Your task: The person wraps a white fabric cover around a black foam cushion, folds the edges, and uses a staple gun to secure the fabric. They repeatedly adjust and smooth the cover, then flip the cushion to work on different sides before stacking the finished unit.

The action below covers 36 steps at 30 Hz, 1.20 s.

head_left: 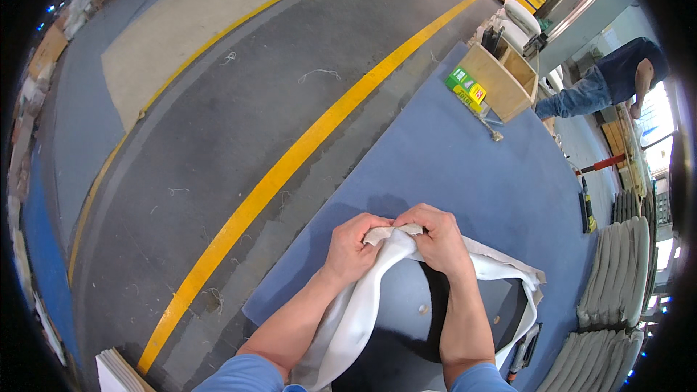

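left fingers (pixel 368 223) and right fingers (pixel 430 216) side by side, both pinching the far hem (pixel 380 235) of the pale cover (pixel 369 292). just below them, dark panel (pixel 399 292), cover loose round its rim. cover looks light, soft; panel probably stiff. best grip: doubled hem. ahead of the fingers, blue tabletop (pixel 465 163); well beyond, wooden box (pixel 496 81).

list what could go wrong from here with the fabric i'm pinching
The pale fabric might slip or spring back if either the left hand or the right hand loosens, since both pinch its edge. It could also set with a crease, as it looks bunched between the hands. And the hand tool lying close beside the dark panel might get knocked if the panel is turned.
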### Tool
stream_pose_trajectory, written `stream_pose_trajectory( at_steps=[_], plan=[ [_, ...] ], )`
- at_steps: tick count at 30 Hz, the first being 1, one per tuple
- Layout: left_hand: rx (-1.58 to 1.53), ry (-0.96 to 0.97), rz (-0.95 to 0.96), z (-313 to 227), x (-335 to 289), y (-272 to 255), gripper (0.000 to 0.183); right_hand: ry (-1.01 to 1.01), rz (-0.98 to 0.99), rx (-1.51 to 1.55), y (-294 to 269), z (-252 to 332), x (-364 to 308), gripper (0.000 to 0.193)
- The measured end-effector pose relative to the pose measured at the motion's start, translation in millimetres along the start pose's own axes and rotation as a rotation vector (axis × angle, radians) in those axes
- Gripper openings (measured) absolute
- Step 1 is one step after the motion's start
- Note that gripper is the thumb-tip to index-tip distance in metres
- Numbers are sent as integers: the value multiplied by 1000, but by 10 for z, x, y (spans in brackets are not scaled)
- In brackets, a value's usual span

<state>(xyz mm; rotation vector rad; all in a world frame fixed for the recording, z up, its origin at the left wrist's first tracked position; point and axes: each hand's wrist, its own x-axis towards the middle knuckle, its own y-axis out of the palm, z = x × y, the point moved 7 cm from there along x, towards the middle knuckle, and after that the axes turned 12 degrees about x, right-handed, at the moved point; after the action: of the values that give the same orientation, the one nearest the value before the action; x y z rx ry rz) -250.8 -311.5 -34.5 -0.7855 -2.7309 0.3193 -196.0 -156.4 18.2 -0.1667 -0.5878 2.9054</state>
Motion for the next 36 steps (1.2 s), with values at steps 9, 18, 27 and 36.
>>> stream_pose_trajectory(
  at_steps=[9,18,27,36],
  plan=[
    [-112,-360,131,169,53,58,17,-173,-19,-98,43,65,-44,37],
    [-144,-357,148,174,54,71,12,-181,3,-193,69,73,-34,34],
    [-132,-267,107,99,12,46,16,-6,-149,46,-8,13,-47,32],
    [-76,-75,-1,28,-61,30,23,-110,-51,-99,6,76,-47,34]
  ],
)
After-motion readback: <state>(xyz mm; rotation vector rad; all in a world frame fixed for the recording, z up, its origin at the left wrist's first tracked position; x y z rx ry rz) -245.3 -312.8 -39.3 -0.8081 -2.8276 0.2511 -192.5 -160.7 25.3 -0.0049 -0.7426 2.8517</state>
